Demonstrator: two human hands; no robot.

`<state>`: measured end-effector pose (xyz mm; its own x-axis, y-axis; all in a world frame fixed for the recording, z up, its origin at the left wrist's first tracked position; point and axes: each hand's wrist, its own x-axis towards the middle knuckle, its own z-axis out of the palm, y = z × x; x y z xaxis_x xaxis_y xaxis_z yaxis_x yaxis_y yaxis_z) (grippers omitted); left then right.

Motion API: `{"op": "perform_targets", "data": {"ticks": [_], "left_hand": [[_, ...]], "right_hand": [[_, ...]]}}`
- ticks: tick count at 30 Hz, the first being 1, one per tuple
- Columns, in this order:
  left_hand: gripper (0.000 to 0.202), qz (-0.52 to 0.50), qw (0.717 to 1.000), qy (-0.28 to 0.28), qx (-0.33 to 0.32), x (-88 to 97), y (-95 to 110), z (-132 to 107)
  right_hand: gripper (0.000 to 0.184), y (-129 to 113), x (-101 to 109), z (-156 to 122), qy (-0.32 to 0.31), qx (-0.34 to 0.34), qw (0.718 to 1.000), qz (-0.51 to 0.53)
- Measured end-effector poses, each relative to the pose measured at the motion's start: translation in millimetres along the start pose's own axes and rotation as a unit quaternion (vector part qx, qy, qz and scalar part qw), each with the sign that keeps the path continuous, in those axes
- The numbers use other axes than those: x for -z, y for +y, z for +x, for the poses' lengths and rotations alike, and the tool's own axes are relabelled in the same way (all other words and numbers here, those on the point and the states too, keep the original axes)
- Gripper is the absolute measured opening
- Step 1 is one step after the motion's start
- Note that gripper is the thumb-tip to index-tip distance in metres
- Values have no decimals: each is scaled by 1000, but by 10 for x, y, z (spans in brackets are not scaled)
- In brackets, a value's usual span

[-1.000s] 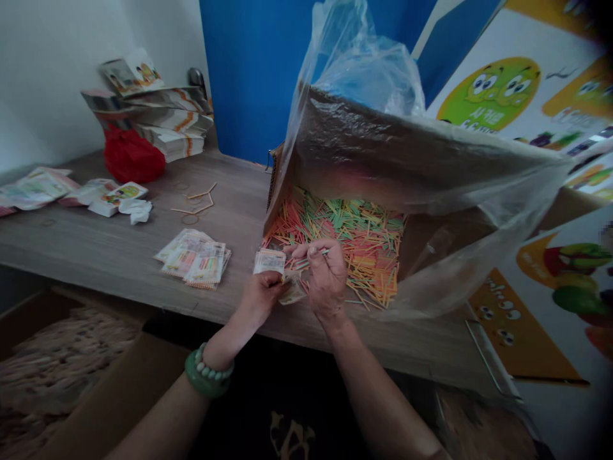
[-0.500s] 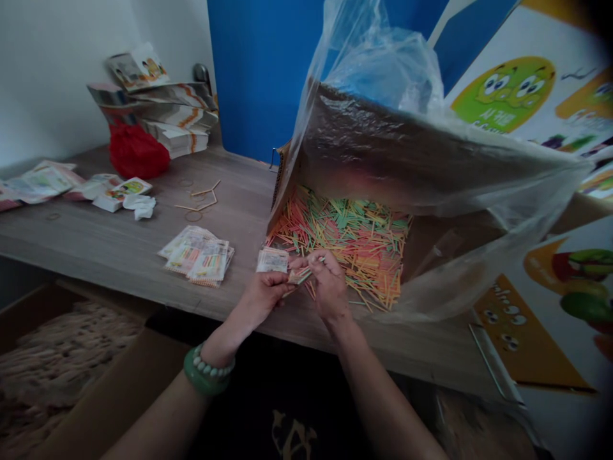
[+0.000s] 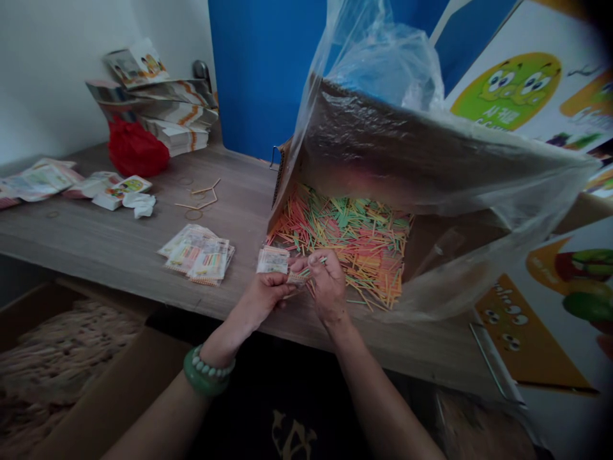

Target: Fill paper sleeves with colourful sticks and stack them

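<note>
My left hand [image 3: 263, 298] pinches a small printed packet [image 3: 297, 278] at the table's front edge. My right hand [image 3: 328, 281] is closed with its fingertips around a few thin coloured sticks [image 3: 322, 260], whose other ends sit at the packet; whether they are inside it I cannot tell. Just beyond my left fingers lies a small stack of flat packets [image 3: 272, 260]. Behind my right hand, a heap of pink, green, yellow and orange sticks [image 3: 345, 223] spills from a tipped cardboard box lined with a clear plastic bag [image 3: 431, 147].
To the left lies a pile of packets with coloured sticks inside [image 3: 197, 254]. Farther back are joined sticks and rubber bands [image 3: 194, 215], a red bag [image 3: 136, 148] and stacked printed cartons [image 3: 177, 115]. An open carton [image 3: 115, 390] stands below the table at left.
The packet in my left hand has tilted slightly, and its printed face shows more. My right hand has barely shifted with the sticks.
</note>
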<state>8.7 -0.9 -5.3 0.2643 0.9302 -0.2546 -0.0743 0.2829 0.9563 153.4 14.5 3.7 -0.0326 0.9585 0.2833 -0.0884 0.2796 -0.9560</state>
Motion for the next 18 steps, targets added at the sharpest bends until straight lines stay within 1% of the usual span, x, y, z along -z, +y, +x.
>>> {"op": "perform_targets", "data": {"ticks": [3, 6, 8, 10, 12, 13, 15, 17, 18], "left_hand": [[24, -34, 999, 5, 3, 3, -21, 5], [23, -39, 999, 1, -12, -7, -7, 5], [24, -33, 999, -18, -38, -25, 4, 13], [28, -28, 995, -37, -84, -45, 6, 32], [30, -38, 990, -31, -130, -52, 3, 59], [30, -51, 989, -21, -139, -47, 2, 72], [29, -98, 988, -5, -123, -16, 6, 90], [31, -152, 985, -7, -87, 36, 17, 93], [32, -169, 983, -8, -75, 64, 23, 89]], "right_hand": [[16, -18, 33, -27, -17, 10, 1000, 7], [18, -21, 49, -21, -56, -10, 998, -6], [19, -17, 49, -3, -80, -18, 996, -23], [21, -23, 54, 24, -98, -12, 993, -60], [24, -46, 82, 55, -117, -1, 987, -107], [25, -61, 105, 69, -131, 2, 983, -129], [23, -80, 163, 88, -164, 2, 974, -156], [32, -62, 219, 82, -175, -8, 975, -138], [37, -34, 239, 70, -164, -19, 979, -115]]}}
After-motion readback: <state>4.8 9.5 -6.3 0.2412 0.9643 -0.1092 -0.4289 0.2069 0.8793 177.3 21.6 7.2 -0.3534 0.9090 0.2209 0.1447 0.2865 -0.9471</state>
